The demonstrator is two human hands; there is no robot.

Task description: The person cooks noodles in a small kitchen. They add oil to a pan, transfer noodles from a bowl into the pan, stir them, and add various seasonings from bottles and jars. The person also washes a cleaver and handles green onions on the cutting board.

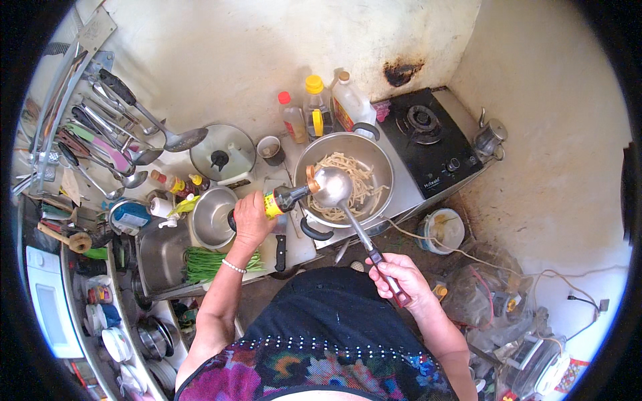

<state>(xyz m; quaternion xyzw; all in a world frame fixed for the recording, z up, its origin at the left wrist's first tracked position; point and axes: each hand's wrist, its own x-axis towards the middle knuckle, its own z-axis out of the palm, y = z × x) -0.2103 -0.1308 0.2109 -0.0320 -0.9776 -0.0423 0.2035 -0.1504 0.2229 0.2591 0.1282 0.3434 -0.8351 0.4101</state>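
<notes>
My left hand (253,218) grips a dark glass sauce bottle (288,198) with a yellow label, tilted nearly level, its orange flip cap hanging open at the mouth. That mouth is at the bowl of a metal ladle (332,185). My right hand (398,280) is closed around the ladle's brown handle. Beneath the ladle, a steel pot (385,165) with black handles holds pale strips (363,173) that look like noodles. Whether sauce is flowing cannot be told.
Bottles (315,105) stand behind the pot, and a black gas hob (426,145) lies to its right. On the left are a cleaver's black handle (281,253), green stalks (205,263), a steel bowl (214,215), a sink (160,255) and a glass lid (223,145). A cord (426,244) runs right.
</notes>
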